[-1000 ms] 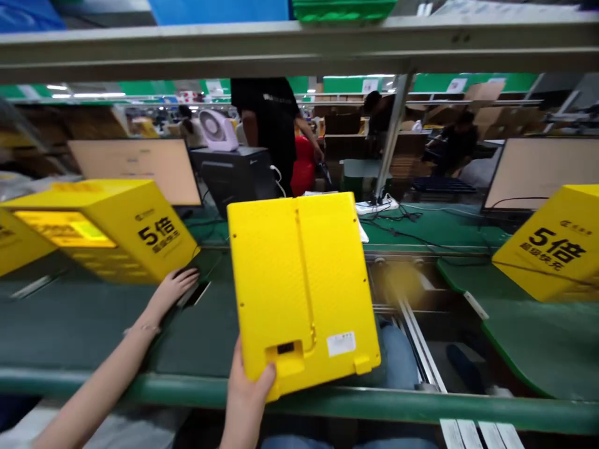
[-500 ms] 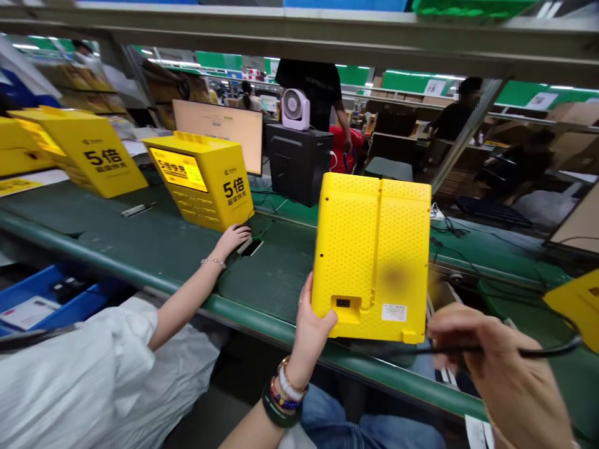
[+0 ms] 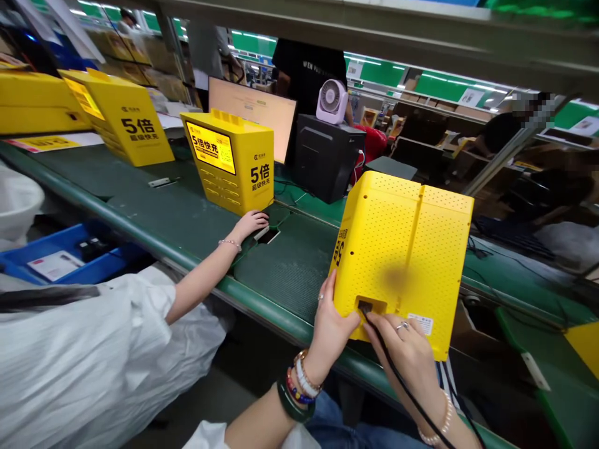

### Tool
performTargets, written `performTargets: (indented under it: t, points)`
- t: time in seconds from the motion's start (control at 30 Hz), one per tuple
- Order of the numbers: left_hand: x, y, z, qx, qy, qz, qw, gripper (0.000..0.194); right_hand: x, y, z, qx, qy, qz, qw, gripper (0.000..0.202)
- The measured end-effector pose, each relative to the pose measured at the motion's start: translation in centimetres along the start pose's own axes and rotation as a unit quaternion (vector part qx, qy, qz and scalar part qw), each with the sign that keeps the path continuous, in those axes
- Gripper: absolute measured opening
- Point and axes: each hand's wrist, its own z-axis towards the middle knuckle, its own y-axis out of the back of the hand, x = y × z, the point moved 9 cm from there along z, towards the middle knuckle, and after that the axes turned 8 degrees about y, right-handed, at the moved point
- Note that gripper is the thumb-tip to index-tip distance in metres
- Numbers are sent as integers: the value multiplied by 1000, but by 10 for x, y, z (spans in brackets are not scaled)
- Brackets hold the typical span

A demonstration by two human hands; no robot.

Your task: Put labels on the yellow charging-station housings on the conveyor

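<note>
A yellow charging cabinet (image 3: 421,249) stands tilted at the bench edge, its perforated back facing me. My left hand (image 3: 330,327) grips its lower left edge, the thumb beside the socket recess. Between the fingertips of my right hand (image 3: 407,349) is the plug end of a black power cord (image 3: 395,371). That plug sits in the recess at the socket; how deep it has gone in cannot be made out. The cord trails down over my right wrist. A white label (image 3: 420,323) shows just above my right knuckles.
A co-worker's hand (image 3: 253,222) rests on the bench beside another yellow cabinet (image 3: 248,168) with a lit screen. More yellow cabinets stand at left. Behind are a monitor (image 3: 253,112), a black computer tower (image 3: 322,159) and a small fan (image 3: 332,101). A blue bin (image 3: 93,265) sits below left.
My right hand has brought the power cord leftward from beside the cabinet to its socket. The cabinet has turned slightly, showing its left side. The camera view has shifted.
</note>
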Motion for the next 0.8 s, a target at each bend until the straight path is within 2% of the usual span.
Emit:
performTargets:
  t: [0.1,0.27,0.43,0.6,0.7,0.8]
  points:
    - [-3,1,0,-4,2,11,1000,85,0,-3,3,26,21,17,999,25]
    - [-1,0,3,-5,11,15,1000,88,8,3,20,56,47,-64,995,24]
    - [-3,-2,1,6,5,19,1000,87,9,4,35,97,49,-70,992,35]
    - [-3,-1,-1,5,3,21,1000,87,0,6,37,79,54,-30,995,36]
    - [-3,0,2,9,4,27,1000,87,-3,-1,34,68,69,-6,995,33]
    - [-6,0,8,16,-1,33,999,88,-5,-18,33,100,77,-28,992,34]
